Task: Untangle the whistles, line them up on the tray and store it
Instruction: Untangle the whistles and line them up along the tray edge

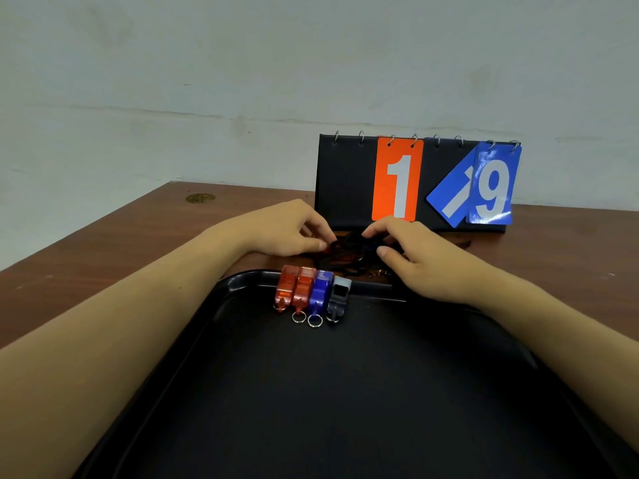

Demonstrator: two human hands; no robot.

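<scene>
Black plastic tray (pixel 345 392) fills the near tabletop (pixel 103 243); four whistles lined at its 12 o'clock rim: two red whistles (pixel 294 290), a blue whistle (pixel 321 293), a grey whistle (pixel 338 298), key rings toward 6 o'clock. Tangled whistles (pixel 349 252) with dark cords sit just past the rim, in front of the flip scoreboard (pixel 397 181). Left hand (pixel 287 229) pinches a red piece at the clump's 9 o'clock side; right hand (pixel 411 254) curls on its 3 o'clock side, exact grip unclear. Whistles look light, stiff, smooth; cords limp, snag-prone. Best hold the hard body, tease loops free, don't yank.
</scene>
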